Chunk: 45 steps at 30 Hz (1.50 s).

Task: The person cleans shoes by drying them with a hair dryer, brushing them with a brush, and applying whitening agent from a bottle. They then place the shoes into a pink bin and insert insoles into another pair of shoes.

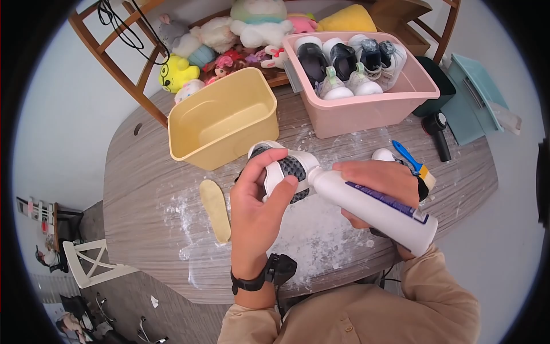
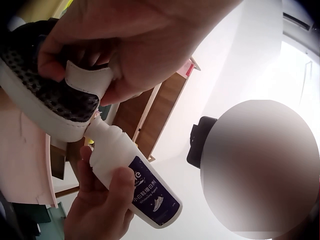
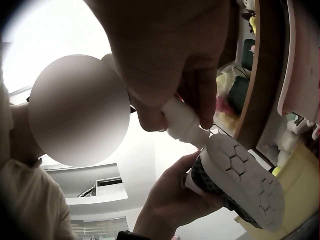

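My left hand (image 1: 260, 198) holds a small shoe (image 1: 292, 168) with dark mesh and white panels, its thumb and fingers on opposite sides of the upper. In the right wrist view the white sole (image 3: 245, 180) shows a hexagon pattern. My right hand (image 1: 378, 183) grips a white bottle (image 1: 366, 206) with a dark purple label reading "Whitening Agent". The bottle is tilted, and its tip meets the white edge of the shoe's end. Left of the left hand, a pale yellow insole (image 1: 215, 210) lies on the table. Another shoe (image 1: 385, 155) is partly hidden behind the right hand.
A yellow bin (image 1: 223, 120) and a pink bin (image 1: 366, 109) holding several shoes stand at the table's back. A blue-handled brush (image 1: 409, 157) and a black handheld device (image 1: 438, 135) lie at right. White residue marks the wooden table (image 1: 149, 229). Plush toys (image 1: 258, 26) sit behind.
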Available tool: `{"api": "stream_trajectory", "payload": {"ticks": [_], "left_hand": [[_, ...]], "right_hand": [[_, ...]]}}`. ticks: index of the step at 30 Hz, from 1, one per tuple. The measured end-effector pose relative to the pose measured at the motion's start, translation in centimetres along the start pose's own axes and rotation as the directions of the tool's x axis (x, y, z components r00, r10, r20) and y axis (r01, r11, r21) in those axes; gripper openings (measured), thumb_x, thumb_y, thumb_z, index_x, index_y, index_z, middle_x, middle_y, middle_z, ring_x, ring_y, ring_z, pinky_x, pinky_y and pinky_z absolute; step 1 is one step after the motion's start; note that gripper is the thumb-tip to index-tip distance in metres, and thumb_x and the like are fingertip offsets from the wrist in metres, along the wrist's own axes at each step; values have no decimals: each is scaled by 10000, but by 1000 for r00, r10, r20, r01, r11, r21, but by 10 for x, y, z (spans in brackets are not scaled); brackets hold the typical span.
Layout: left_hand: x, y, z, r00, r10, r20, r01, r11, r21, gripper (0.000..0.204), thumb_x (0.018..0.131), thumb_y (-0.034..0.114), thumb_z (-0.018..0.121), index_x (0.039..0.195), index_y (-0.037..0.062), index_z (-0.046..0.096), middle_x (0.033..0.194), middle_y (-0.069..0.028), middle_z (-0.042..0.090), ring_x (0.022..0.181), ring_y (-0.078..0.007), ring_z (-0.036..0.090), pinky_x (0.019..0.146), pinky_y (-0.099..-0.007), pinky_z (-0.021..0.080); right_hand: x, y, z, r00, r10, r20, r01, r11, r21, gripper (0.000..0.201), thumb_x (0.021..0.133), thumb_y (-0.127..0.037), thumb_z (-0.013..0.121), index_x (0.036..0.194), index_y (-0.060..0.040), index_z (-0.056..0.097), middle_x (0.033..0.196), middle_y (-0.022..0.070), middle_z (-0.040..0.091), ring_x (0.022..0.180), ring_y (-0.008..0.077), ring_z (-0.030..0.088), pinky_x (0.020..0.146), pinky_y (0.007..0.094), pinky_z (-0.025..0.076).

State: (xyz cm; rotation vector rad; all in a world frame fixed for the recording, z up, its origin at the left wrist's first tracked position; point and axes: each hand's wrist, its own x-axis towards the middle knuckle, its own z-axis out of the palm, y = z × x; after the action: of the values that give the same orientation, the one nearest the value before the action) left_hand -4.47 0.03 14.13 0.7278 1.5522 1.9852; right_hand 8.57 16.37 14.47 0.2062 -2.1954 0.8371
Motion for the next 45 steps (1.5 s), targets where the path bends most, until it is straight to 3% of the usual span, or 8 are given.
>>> {"api": "stream_trajectory", "payload": {"ticks": [8, 11, 15, 17, 22, 29, 32, 45], "left_hand": [[-2, -2, 4, 999, 13, 30, -16, 991, 132, 326, 828, -24, 611, 1147, 21, 559, 904, -20, 610, 825, -57, 535, 717, -210, 433], [-5, -3, 4, 998, 5, 63, -19, 973, 230, 330, 804, -34, 607, 1125, 31, 570, 880, -7, 602, 794, -51, 517, 700, -209, 419], [-6, -4, 9, 993, 60, 106, -88, 954, 286, 327, 776, -36, 607, 1094, 37, 587, 842, -2, 607, 742, -59, 511, 682, -217, 421], [-7, -4, 7, 991, 35, 126, -74, 944, 321, 326, 770, -32, 610, 1087, 41, 591, 833, -9, 613, 735, -68, 523, 683, -223, 431], [-9, 3, 8, 980, 28, 196, -92, 941, 325, 318, 761, -28, 616, 1070, 45, 596, 824, -17, 619, 745, -73, 545, 694, -232, 449], [-9, 6, 9, 981, -11, 196, -43, 963, 266, 310, 780, -27, 613, 1084, 24, 579, 852, -24, 613, 770, -76, 545, 706, -229, 444], [-8, 3, 7, 986, -29, 164, -14, 967, 254, 314, 783, -30, 612, 1091, 20, 573, 856, -19, 604, 778, -70, 537, 713, -219, 435], [-7, 6, 7, 985, -99, 138, 77, 984, 159, 307, 811, -30, 604, 1112, 16, 562, 900, -14, 601, 818, -60, 535, 727, -207, 431]], "right_hand": [[5, -1, -4, 986, 153, 60, -149, 986, -71, 412, 664, -168, 757, 1029, -4, 658, 959, 120, 689, 822, 223, 679, 746, 302, 532], [2, 8, -1, 980, 200, -3, -199, 977, 76, 335, 692, -106, 777, 999, -39, 661, 902, 77, 679, 792, 187, 668, 721, 272, 529], [-7, 4, 0, 869, 495, -12, -475, 841, 259, 306, 741, -157, 765, 994, -21, 658, 840, 19, 668, 752, 86, 622, 676, 257, 508], [-7, 9, -1, 903, 423, -73, -411, 901, 140, 301, 745, -165, 762, 974, -7, 645, 838, 25, 666, 734, 84, 621, 659, 260, 506], [-5, 27, 8, 841, 513, -170, -408, 810, 422, 334, 788, -140, 723, 1049, 11, 579, 911, 65, 654, 760, 117, 634, 645, 271, 521], [1, 26, 2, 754, 656, 0, -500, 575, 647, 337, 816, -122, 708, 1074, 23, 547, 954, 79, 646, 834, 121, 645, 664, 266, 549], [-3, 24, 3, 792, 606, -74, -484, 697, 530, 435, 803, -231, 732, 1109, 1, 528, 981, 44, 613, 875, 99, 588, 772, 257, 485], [-7, 21, 2, 828, 546, -126, -420, 754, 505, 360, 772, -139, 735, 1057, -5, 560, 945, 40, 630, 850, 88, 601, 737, 249, 490]]}}
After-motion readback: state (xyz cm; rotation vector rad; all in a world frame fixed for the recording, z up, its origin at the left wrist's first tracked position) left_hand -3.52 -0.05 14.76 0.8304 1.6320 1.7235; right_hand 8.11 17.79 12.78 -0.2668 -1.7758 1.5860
